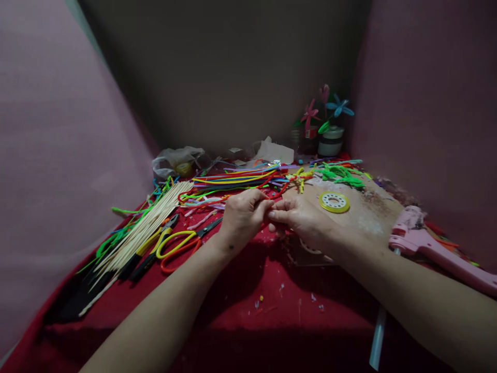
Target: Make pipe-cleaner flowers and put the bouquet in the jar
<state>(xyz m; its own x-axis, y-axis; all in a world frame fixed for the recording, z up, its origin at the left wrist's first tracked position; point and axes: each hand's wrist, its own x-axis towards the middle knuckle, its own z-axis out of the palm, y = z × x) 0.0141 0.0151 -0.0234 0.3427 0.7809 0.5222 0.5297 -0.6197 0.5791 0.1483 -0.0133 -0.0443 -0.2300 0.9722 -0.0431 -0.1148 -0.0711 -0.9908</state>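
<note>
My left hand (246, 215) and my right hand (305, 220) meet above the middle of the table, fingertips pinched together. A red pipe cleaner (281, 192) runs to the pinched fingers, which close on it; the exact grip is partly hidden by the fingers. Just behind my hands lies a bundle of coloured pipe cleaners (233, 178), red, yellow, blue and purple. Scissors with yellow and orange handles (176, 246) rest left of my left wrist. Beyond my right hand sits a yellow-rimmed spool (334, 202) on a brown board (367, 220).
Wooden sticks (143, 228) and pliers (155, 243) lie on the left. A pink glue gun (427, 241) with a glue stick (377, 336) is at right. Green pipe-cleaner pieces (341, 175), potted pipe-cleaner flowers (331, 140) and a plastic bag (176, 159) stand farther back on red cloth (240, 305).
</note>
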